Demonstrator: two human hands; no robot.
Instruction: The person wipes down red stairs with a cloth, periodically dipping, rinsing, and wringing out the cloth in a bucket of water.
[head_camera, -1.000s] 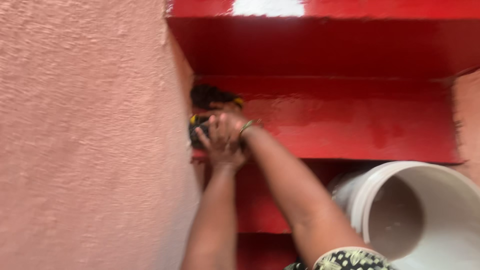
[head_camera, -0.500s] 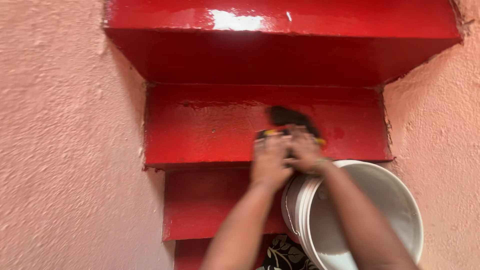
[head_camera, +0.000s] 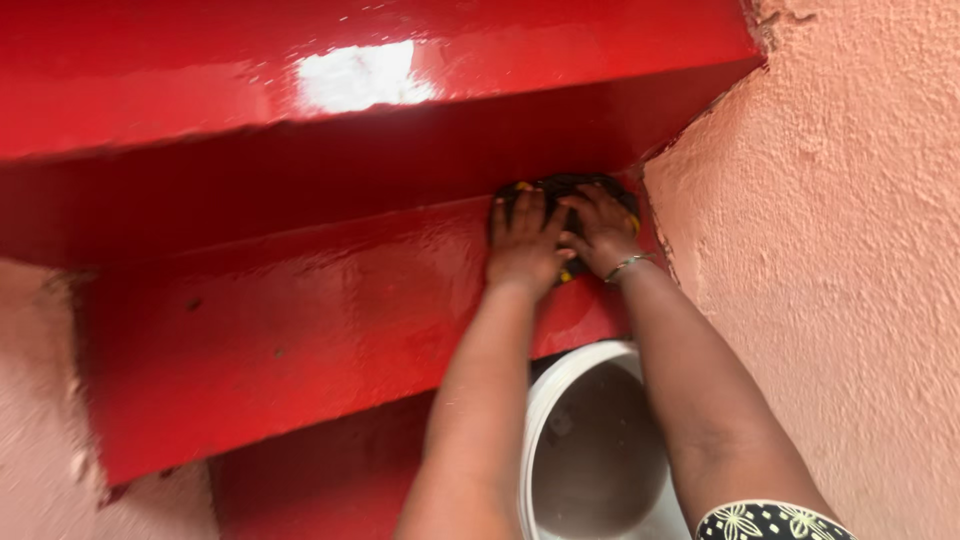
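1. Both hands press a dark cloth with yellow spots (head_camera: 570, 187) flat on the glossy red step (head_camera: 300, 310), at its far right end where it meets the textured pink wall (head_camera: 830, 250).
2. The left hand (head_camera: 522, 245) and the right hand (head_camera: 603, 232) lie side by side, fingers spread over the cloth rather than closed around it, so weight bears evenly.
3. A white bucket (head_camera: 590, 450) sits below, between the forearms, within easy reach.
4. Half a second ago the cloth was nearer the step's middle; a second ago, at its left end.

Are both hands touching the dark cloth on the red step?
Touching. The head view shows the left hand and right hand pressed flat on the dark cloth, fingers overlapping it, against the wet red step by the wall.
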